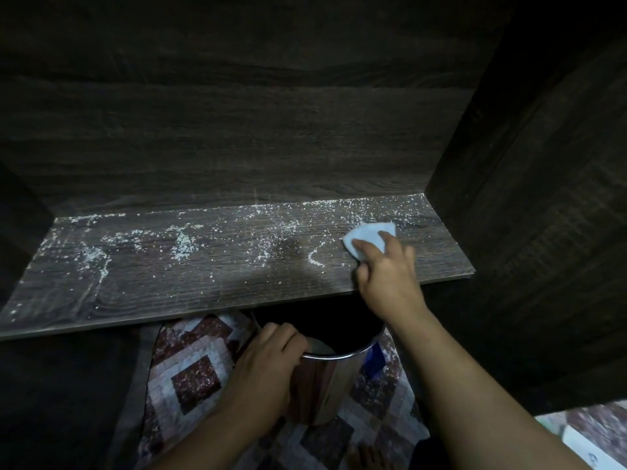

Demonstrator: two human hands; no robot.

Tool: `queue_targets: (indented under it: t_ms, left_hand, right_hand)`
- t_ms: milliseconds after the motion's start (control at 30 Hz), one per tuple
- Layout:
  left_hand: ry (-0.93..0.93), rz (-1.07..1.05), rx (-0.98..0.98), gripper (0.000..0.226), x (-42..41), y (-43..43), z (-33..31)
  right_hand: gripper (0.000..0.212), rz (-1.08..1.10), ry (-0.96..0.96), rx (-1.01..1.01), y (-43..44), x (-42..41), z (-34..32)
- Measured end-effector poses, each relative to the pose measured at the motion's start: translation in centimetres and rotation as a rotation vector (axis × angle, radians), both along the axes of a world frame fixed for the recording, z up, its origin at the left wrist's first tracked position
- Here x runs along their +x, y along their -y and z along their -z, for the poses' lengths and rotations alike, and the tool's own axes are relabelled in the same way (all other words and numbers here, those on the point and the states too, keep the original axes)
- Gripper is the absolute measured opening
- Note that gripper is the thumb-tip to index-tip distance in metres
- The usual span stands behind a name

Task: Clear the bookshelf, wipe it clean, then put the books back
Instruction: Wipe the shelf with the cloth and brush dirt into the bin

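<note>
Cloth [368,237] on gritty woodgrain shelf [203,273]; left hand [268,368] grips steel bucket [325,385]

cloth [368,236] on shelf [203,266] right end, bucket [325,374] below front edge

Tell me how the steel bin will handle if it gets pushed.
The bin is tall and narrow and looks tilted, so it would probably tip easily. Its polished wall is likely slippery; the left hand grips the rim instead. It looks thin-walled, so probably light.
</note>
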State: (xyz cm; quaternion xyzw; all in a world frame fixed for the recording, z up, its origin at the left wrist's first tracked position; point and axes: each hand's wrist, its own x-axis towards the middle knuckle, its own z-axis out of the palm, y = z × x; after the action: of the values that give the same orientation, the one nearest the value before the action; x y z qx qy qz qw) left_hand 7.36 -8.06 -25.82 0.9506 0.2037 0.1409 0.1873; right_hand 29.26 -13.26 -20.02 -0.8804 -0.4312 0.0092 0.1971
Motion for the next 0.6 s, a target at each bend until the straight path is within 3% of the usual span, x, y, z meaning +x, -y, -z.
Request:
queue_targets:
  t_ms: [133,267,433,600]
  left_hand:
    - [0.011,0.001,-0.013,0.022,-0.1,0.0,-0.6]
    - [0.030,0.009,-0.034,0.023,-0.3,-0.3,-0.7]
    - [0.056,0.023,-0.063,0.020,-0.6,-0.7,-0.3]
    - [0.071,0.019,-0.060,0.020,-0.5,-0.6,-0.6]
  right_hand:
    - [0.044,-0.220,-0.012,-0.037,-0.9,-1.9,0.1]
    - [0.034,-0.279,-0.100,0.009,-0.9,-1.6,-0.2]
    - [0.037,-0.128,-0.034,0.186,-0.6,0.2,0.0]
    - [0.041,-0.115,0.006,0.033,-0.8,-0.3,0.3]
